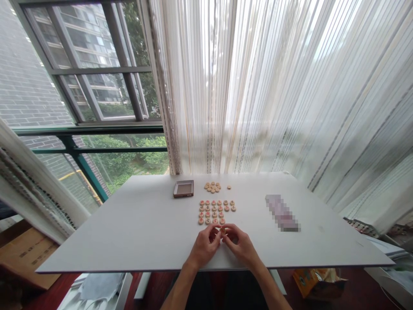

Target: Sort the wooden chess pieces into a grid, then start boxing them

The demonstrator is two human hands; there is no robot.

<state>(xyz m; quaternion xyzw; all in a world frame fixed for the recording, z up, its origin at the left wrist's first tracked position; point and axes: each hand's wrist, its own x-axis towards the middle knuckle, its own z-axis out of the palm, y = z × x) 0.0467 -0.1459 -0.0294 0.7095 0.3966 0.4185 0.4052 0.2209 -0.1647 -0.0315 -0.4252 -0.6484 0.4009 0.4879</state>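
My left hand and my right hand meet near the table's front, fingertips pinched together around a small round xiangqi piece. Fingers cover most of it, so its marking cannot be read. Just beyond my fingers, several round wooden xiangqi pieces lie face up in rows, with red or dark characters. Farther back sits a loose cluster of pale pieces showing no marks, some seeming to overlap. A single piece lies apart to their right.
A shallow open box with a dark rim stands back left on the white table. At right lies a pixelated, blurred flat item. Sheer curtains hang behind the table. A cardboard box is at lower left.
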